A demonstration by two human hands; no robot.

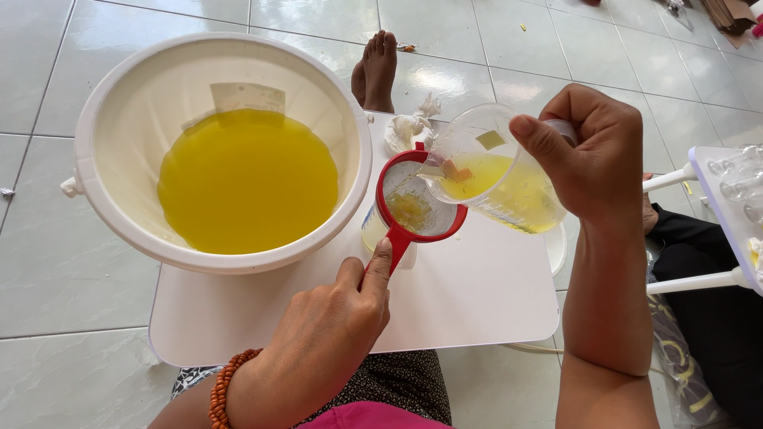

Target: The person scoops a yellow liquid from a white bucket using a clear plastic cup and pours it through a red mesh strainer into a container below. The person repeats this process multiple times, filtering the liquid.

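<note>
My left hand grips the handle of a small red strainer, holding it over a clear cup on the white low table. Yellow pulp lies in the strainer's mesh. My right hand holds a clear measuring jug tilted to the left, its spout over the strainer. The jug contains yellow liquid. A big white basin with yellow liquid stands on the table's left part, beside the strainer.
Crumpled white tissue lies behind the strainer. A bare foot rests on the tiled floor beyond the table. A white rack with clear bottles stands at the right edge. Brown cardboard lies at the top right.
</note>
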